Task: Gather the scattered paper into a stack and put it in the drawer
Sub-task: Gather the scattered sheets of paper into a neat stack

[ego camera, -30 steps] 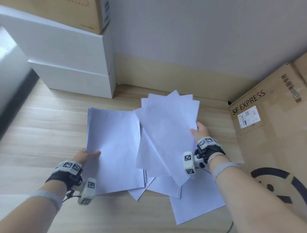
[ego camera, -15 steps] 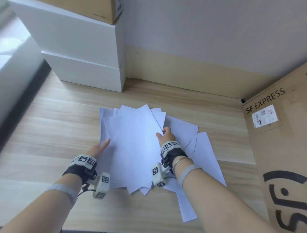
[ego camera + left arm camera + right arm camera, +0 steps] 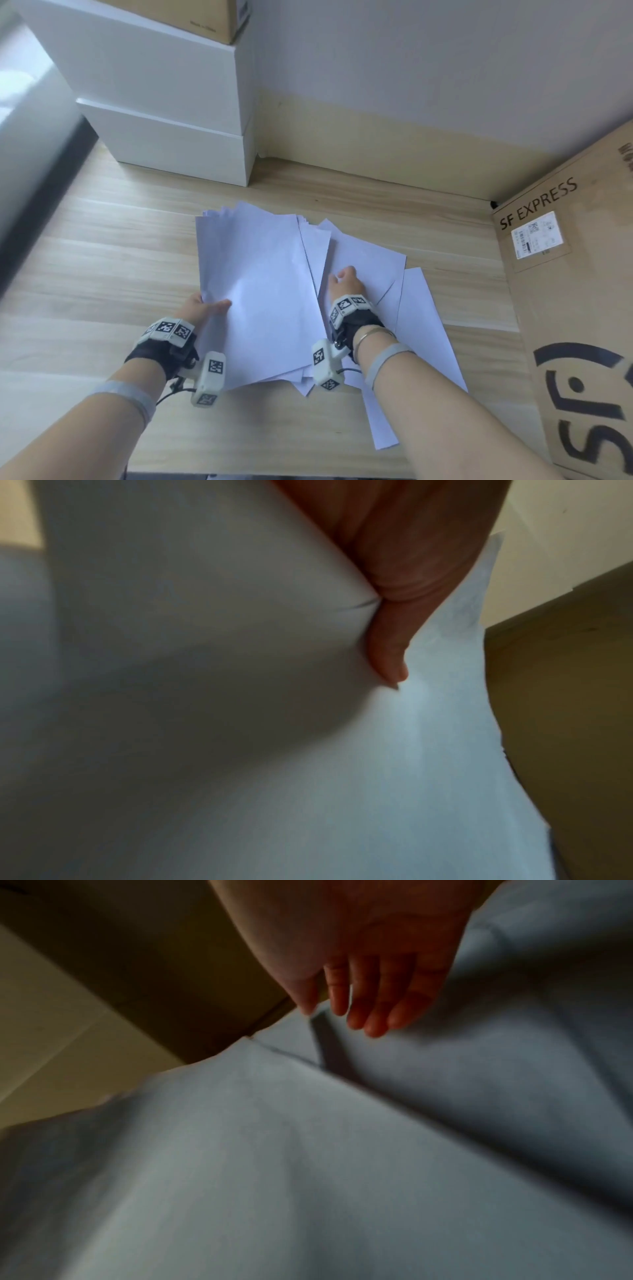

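A loose stack of white paper [image 3: 260, 291] lies in the middle of the wooden table [image 3: 102, 274]. My left hand [image 3: 219, 304] pinches its left edge, thumb on top and fingers hidden beneath; the left wrist view shows the thumb [image 3: 387, 656] creasing the paper [image 3: 240, 737]. My right hand [image 3: 344, 275] rests just right of the stack, straight fingers [image 3: 373, 1012] touching the overlapping loose sheets [image 3: 421, 335] fanned out there, also seen as sheets [image 3: 308, 1150] under the palm. A white drawer unit [image 3: 164, 147] stands at the back left, its fronts closed.
A large SF EXPRESS cardboard box [image 3: 575, 308] stands against the table's right side, close to the loose sheets. Another cardboard box [image 3: 205, 17] sits on the drawer unit. The wall runs along the back; bare wood lies left of the stack.
My right hand carried a fan of sheets leftward, laid it on the pile my left hand holds, let go, and moved right onto the loose sheets.
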The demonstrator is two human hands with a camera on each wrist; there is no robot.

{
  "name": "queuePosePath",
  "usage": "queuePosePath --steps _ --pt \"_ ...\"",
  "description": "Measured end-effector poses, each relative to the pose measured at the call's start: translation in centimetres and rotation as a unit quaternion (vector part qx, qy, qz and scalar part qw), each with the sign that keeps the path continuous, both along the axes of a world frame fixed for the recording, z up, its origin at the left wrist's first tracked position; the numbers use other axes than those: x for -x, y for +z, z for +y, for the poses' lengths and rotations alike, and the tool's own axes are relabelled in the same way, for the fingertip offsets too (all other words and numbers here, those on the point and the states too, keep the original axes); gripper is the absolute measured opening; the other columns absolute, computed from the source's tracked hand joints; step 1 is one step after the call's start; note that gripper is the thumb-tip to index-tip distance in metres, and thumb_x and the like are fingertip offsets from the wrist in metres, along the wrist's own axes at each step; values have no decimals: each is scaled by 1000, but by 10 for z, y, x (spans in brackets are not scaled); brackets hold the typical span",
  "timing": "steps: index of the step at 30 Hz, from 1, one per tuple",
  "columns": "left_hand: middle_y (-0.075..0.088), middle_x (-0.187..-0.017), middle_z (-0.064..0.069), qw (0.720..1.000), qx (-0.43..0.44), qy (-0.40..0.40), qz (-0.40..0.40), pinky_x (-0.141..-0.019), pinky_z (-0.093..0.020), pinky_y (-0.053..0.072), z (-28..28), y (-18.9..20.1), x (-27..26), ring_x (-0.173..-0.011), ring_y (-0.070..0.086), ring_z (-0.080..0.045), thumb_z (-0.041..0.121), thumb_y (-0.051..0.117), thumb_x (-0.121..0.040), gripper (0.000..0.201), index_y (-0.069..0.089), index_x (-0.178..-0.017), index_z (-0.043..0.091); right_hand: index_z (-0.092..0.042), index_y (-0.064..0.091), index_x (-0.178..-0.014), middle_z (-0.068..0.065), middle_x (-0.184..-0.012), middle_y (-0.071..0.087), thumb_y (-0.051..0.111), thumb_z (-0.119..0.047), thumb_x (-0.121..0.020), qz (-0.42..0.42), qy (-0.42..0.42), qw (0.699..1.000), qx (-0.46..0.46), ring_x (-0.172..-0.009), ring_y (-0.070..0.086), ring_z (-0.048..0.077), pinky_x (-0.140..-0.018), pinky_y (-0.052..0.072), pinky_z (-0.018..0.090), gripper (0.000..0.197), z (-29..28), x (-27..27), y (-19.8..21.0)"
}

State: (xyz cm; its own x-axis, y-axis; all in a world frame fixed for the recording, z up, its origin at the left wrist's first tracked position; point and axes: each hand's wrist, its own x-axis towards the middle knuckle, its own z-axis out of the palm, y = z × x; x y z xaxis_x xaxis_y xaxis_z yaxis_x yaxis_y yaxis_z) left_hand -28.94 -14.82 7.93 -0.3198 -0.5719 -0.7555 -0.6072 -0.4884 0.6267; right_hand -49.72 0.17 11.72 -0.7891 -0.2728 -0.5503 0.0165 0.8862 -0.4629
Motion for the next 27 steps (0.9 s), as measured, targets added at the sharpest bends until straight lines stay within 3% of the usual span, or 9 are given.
queuePosePath --steps 3,6,9,12,16,19,21,24,27 --pt "60 -74 -12 1000 6 -2 0 -79 -42 46 -4 0 -4 -68 57 -27 5 65 -83 10 60 -90 -1 -11 42 -124 15 -132 39 48 -16 -90 24 -70 995 -73 -120 44 36 -95 42 38 35 21 16 -4" --pt "60 -73 -12 1000 4 -3 0 -78 -40 44 -4 -2 -6 -65 56 -24 4 64 -83 6 60 -79 3 -17 33 -133 13 -139 27 56 -15 -85 0 -111 988 -103 -126 32 36 -98 38 40 54 32 18 -5" --pt "60 -74 -12 1000 9 -13 -2 -78 -40 44 0 -2 -5 -65 56 -23 4 65 -83 7 59 -80 3 -23 26 -138 12 -141 22 65 -16 -80 -20 -136 986 -90 -128 27 35 -98 39 40 70 34 13 -7" --pt "58 -72 -11 1000 5 -20 -13 -77 -39 42 4 -3 -2 -63 54 -23 2 64 -83 14 57 -72 5 -28 22 -140 10 -143 19 68 -13 -78 -28 -158 985 -61 -127 29 34 -97 42 40 79 31 10 -9" --pt "57 -71 -11 999 8 -31 -24 -75 -38 43 6 0 1 -62 54 -22 3 65 -83 24 52 -64 9 -32 15 -145 10 -149 19 67 -5 -79 -50 -213 975 39 -119 51 33 -92 49 38 89 30 9 -7" --pt "58 -71 -11 999 5 -35 -30 -73 -38 45 6 2 1 -63 54 -23 4 65 -83 21 53 -66 9 -28 13 -147 12 -145 38 67 -7 -82 -48 -243 964 92 -115 57 32 -88 49 36 88 36 10 1" --pt "59 -73 -12 999 1 -35 -32 -79 -41 45 6 4 2 -64 55 -24 4 65 -82 18 55 -68 9 -18 21 -145 14 -138 48 69 -16 -82 -61 -247 964 82 -115 58 32 -83 47 33 79 42 9 2" --pt "58 -71 -11 999 9 -36 -34 -79 -42 45 6 4 2 -67 56 -26 6 67 -82 21 53 -66 10 -4 35 -138 11 -139 49 69 -32 -82 -128 -155 980 -2 -125 51 29 -98 43 34 71 51 6 6" --pt "58 -71 -11 999 10 -37 -24 -74 -39 44 9 4 6 -66 55 -25 5 65 -83 17 55 -70 7 2 43 -133 14 -138 50 59 -27 -90 -113 -88 988 -57 -127 50 29 -98 42 32 55 56 14 13"
